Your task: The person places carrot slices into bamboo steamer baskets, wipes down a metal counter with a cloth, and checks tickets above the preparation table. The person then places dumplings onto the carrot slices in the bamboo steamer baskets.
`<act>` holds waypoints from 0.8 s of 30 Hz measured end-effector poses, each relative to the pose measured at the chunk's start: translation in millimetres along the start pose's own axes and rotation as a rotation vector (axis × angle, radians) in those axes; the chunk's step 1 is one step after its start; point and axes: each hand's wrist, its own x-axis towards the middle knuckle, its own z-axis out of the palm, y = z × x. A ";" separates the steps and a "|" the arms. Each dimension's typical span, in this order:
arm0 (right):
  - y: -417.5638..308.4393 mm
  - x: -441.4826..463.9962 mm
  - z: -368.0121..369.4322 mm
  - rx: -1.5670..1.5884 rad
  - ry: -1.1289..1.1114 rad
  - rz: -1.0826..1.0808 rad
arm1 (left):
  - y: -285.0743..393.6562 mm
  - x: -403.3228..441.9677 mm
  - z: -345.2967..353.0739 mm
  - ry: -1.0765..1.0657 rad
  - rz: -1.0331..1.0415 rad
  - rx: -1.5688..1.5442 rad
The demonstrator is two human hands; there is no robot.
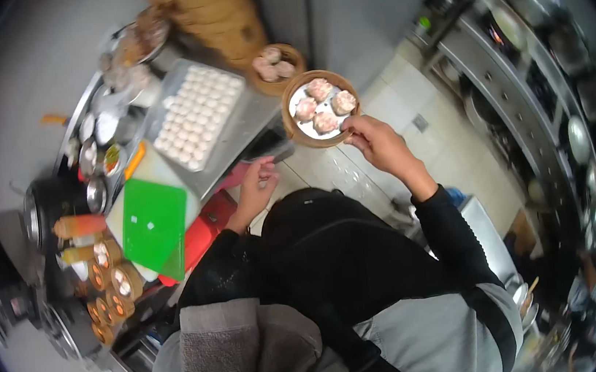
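Note:
My right hand (379,146) pinches the rim of a round bamboo steamer basket (292,131), holding it out past the counter corner. Several pleated, pinkish dumplings (319,89) sit inside on a white liner. Thumb and fingertips reach over the basket's near right edge. Lower and to the left, my left hand (259,184) hovers beside the counter edge, fingers loosely bent and apart, with nothing in it. A second small bamboo steamer (298,56) with similar dumplings stands on the counter behind the held one. Beside it, a clear tray (153,121) carries rows of round white pieces (198,116).
Tall stacked bamboo steamers (220,18) rise at the back. A green cutting board (155,224) lies on the counter near metal bowls (97,194) and a squeeze bottle (80,226). Small filled steamers (126,281) stand at left. A stove (513,73) lines the right, across a tiled floor (447,139).

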 end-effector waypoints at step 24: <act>198.5 -151.5 -226.8 -0.180 0.805 0.992 | -12.2 430.8 424.7 -0.722 -0.759 -0.143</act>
